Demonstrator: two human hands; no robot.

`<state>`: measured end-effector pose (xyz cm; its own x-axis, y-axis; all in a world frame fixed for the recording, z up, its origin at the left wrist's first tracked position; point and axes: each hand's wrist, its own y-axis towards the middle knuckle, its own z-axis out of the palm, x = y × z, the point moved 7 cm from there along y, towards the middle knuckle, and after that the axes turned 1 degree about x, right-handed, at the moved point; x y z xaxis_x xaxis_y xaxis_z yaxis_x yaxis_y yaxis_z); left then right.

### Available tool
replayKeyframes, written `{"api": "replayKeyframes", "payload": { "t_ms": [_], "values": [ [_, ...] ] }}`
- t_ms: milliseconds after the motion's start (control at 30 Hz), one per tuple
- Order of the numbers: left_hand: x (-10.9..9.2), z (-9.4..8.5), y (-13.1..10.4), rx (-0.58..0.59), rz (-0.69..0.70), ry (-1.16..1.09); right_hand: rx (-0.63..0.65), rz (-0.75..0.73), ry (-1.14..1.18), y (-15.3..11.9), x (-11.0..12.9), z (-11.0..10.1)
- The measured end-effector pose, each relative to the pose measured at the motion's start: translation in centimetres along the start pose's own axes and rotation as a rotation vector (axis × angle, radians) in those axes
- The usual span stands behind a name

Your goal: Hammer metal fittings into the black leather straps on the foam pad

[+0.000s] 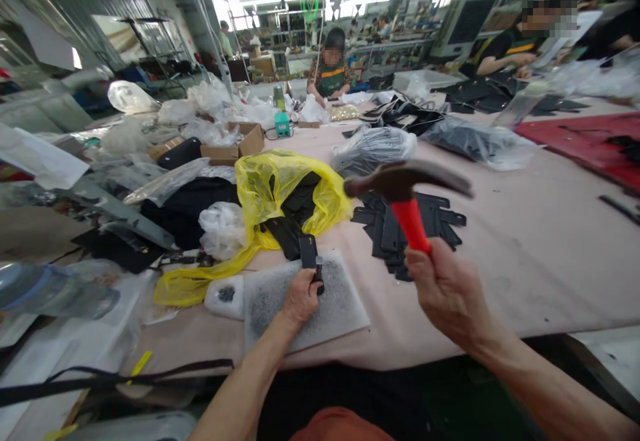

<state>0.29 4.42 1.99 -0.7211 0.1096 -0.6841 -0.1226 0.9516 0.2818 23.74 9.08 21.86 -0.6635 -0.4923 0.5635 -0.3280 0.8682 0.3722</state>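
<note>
My right hand (447,287) is closed round the red handle of a claw hammer (411,217), raised above the table with its dark head tilted. Over a speckled white board (345,304), my left hand (301,296) is closed on a short metal punch (319,267) standing upright. Beneath the punch and fingers lies a small black strap piece (308,249); the punch's lower tip is hard to make out. Beside the board sits a small white dish (224,296) with dark bits in it. A pile of flat black pieces (395,234) lies behind the hammer.
A yellow plastic bag (255,187) holding black pieces lies behind the board. Clear-wrapped bundles (373,147) and a cardboard box (245,144) are farther back. A red mat (590,151) is at the right. Two people sit across the table. A large water bottle (55,291) is at the left.
</note>
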Motion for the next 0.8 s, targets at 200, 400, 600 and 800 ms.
{"api": "replayKeyframes", "payload": {
  "t_ms": [200, 400, 600, 800],
  "values": [
    [0.0, 0.0, 0.0, -0.002, -0.006, -0.016, 0.291, -0.202, -0.303, -0.2, 1.4, 1.2],
    [-0.1, 0.0, 0.0, 0.008, -0.005, -0.021, -0.106, -0.173, -0.065, -0.7, 2.1, -1.3],
    [-0.3, -0.2, 0.1, 0.000, -0.001, -0.023, 0.198, -0.205, -0.210, 0.1, 1.8, -0.2],
    [-0.1, -0.1, 0.1, 0.015, 0.000, 0.000, -0.241, -0.049, 0.023, 0.8, 2.7, -3.3]
  ]
}}
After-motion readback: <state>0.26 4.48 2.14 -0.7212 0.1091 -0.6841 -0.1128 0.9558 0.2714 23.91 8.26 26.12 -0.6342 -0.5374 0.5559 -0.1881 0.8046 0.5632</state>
